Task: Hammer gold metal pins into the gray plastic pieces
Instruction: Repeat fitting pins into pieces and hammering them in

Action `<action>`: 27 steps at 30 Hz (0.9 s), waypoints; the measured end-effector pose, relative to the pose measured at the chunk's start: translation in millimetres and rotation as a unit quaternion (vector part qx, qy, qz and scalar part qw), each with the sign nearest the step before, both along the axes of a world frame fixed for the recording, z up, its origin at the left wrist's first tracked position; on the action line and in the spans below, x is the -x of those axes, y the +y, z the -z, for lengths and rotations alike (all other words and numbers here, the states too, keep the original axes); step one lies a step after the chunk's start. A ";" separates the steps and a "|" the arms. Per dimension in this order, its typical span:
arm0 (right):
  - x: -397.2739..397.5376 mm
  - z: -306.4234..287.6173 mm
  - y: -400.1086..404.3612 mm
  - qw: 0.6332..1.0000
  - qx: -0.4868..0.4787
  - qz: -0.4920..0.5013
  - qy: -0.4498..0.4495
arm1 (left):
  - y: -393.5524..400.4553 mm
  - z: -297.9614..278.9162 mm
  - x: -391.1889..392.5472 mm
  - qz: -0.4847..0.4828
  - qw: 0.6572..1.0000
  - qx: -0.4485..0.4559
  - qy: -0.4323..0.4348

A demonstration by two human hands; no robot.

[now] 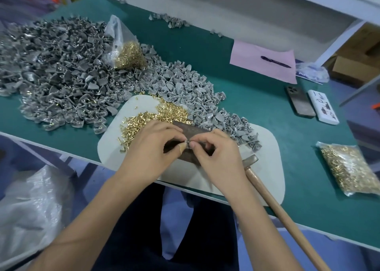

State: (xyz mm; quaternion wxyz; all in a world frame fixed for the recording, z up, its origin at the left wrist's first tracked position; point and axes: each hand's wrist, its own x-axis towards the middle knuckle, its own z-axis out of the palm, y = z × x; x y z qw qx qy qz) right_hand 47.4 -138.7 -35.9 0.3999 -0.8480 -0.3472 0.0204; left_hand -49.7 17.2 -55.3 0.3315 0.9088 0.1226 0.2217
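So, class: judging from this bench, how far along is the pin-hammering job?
Done: the darker heap at left shows gold pins fitted. In hand: both hands, left hand and right hand, pinch a small piece over the block; the hammer lies idle. Left: the lighter pile and loose pins.

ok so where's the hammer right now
In the head view the hammer lies unheld on the white mat, just right of the right hand, its wooden handle running past the table edge.

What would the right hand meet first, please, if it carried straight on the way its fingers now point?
The right hand points left toward the left hand, so it would meet the small gray piece pinched between them, then the left fingertips. Depth is hard to judge here.
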 end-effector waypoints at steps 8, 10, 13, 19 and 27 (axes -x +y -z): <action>3.5 -28.7 13.2 0.972 0.171 -0.042 -0.158 | 0.2 -1.1 -1.4 -0.005 1.000 0.021 0.004; 7.4 -32.7 17.5 0.953 0.211 -0.044 -0.215 | 1.1 0.5 -1.4 -0.008 1.000 0.028 0.009; 10.9 -36.0 23.7 0.934 0.256 -0.051 -0.245 | 0.3 1.6 -1.4 -0.016 0.999 0.029 0.003; 4.9 -32.2 15.8 0.966 0.199 -0.044 -0.159 | -1.8 0.9 -0.8 -0.032 0.999 0.030 0.014; 0.8 -22.4 8.8 0.986 0.134 -0.034 -0.097 | -1.1 -2.7 -0.7 -0.040 0.998 0.030 0.025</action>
